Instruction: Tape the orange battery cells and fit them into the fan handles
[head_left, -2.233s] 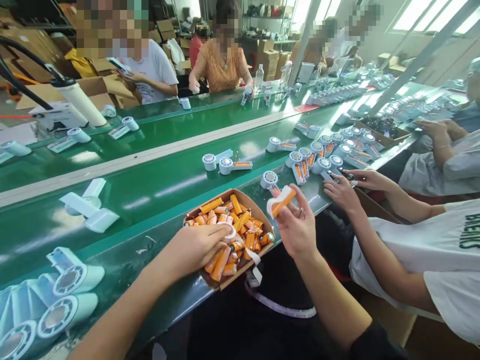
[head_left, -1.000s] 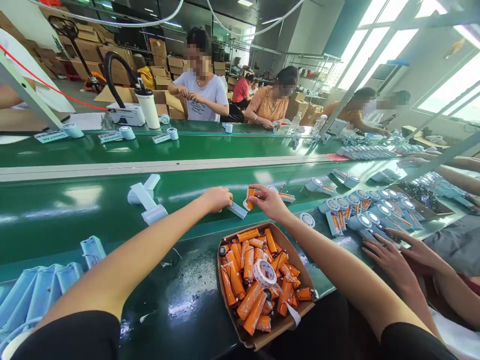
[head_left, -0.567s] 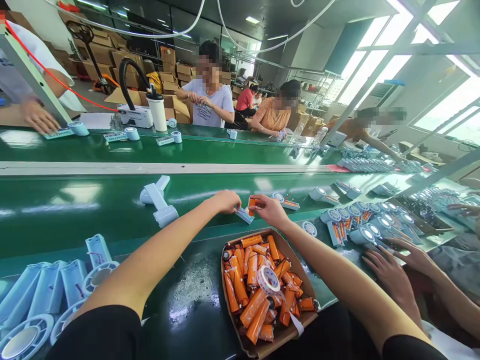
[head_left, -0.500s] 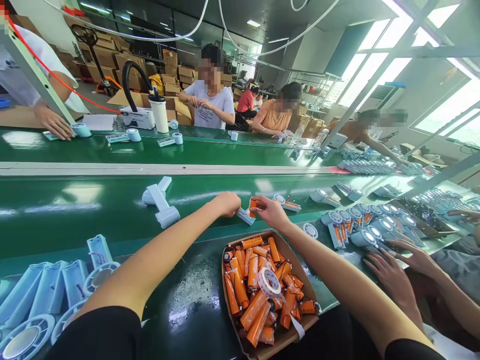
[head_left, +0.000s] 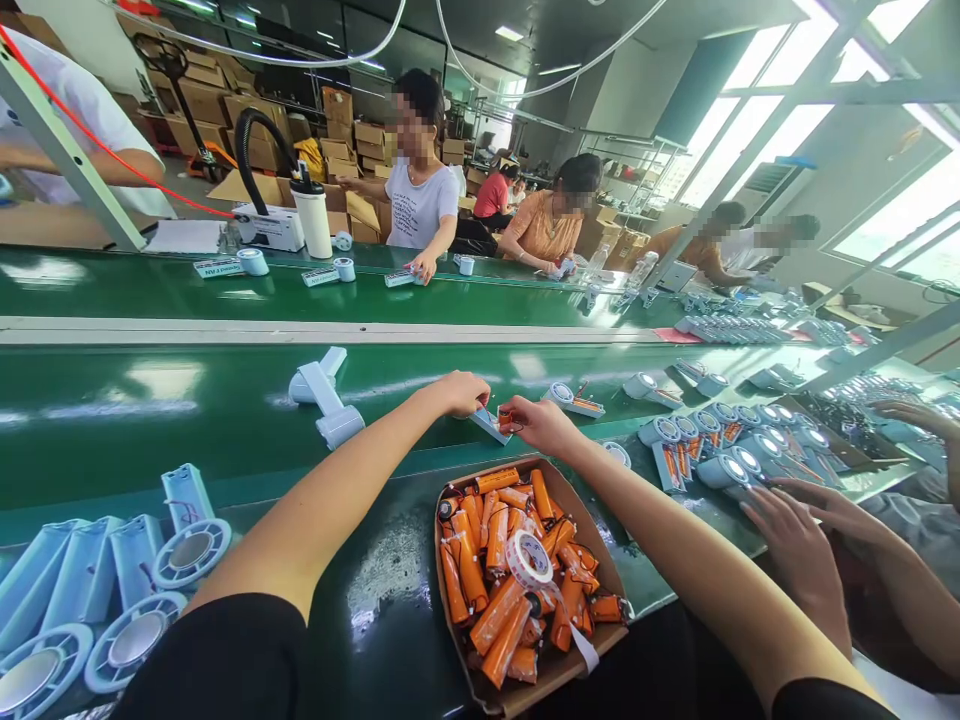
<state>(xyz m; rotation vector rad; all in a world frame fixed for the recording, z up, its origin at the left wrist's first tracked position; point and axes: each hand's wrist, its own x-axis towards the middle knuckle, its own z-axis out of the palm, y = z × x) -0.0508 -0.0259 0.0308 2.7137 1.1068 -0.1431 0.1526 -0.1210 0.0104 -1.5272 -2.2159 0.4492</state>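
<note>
My left hand (head_left: pixel 465 392) is closed around the far end of a light-blue plastic fan housing (head_left: pixel 491 429), above the green belt. My right hand (head_left: pixel 538 421) pinches a small orange battery (head_left: pixel 505 417) at the housing's open handle; its fingers hide part of both. Whether the battery lies inside the handle cannot be made out. Close below my forearms stands a cardboard tray (head_left: pixel 442 560) heaped with orange wrapped batteries (head_left: pixel 495 540). A roll of printed tape (head_left: pixel 529 558) rests on the heap, its loose end hanging toward the tray's front.
Several blue housings (head_left: pixel 82 580) stand at the lower left. Two more housings (head_left: pixel 330 400) lie crossed on the belt (head_left: pixel 150 430). To the right are rows of housings with orange batteries (head_left: pixel 679 450), beside a co-worker's hands (head_left: pixel 802 550). Other people sit across the line.
My right hand has lowered the battery closer to the blue housing, and it now looks tilted. Across the belt, a person in a white shirt has reached down to a housing.
</note>
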